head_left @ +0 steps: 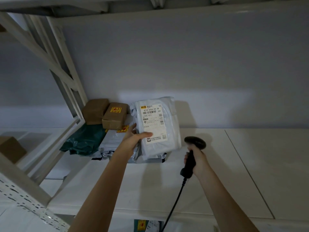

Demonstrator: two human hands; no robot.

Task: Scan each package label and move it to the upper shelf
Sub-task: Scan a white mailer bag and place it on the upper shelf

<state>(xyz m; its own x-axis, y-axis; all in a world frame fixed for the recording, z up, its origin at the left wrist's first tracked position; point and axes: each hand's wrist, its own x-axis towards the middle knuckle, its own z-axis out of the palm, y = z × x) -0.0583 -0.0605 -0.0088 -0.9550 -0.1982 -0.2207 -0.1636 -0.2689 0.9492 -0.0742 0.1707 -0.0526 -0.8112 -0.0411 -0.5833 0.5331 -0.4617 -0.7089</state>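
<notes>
A pale grey poly-mailer package point(167, 131) with a white shipping label point(153, 124) facing me is tilted up above the white shelf point(234, 164). My left hand point(133, 139) grips its lower left edge, thumb across the label. My right hand point(195, 159) holds a black corded barcode scanner point(194, 148) just right of the package, its head level with the package's lower part. More grey mailers point(110, 144) lie flat under and left of the held package.
Two brown cardboard boxes point(103, 114) stand at the back left by the shelf's white upright point(66, 84). A dark green bag point(83, 139) lies beside them. Another box point(10, 148) sits on the neighbouring shelf at left. Packages point(147, 226) show on the shelf below.
</notes>
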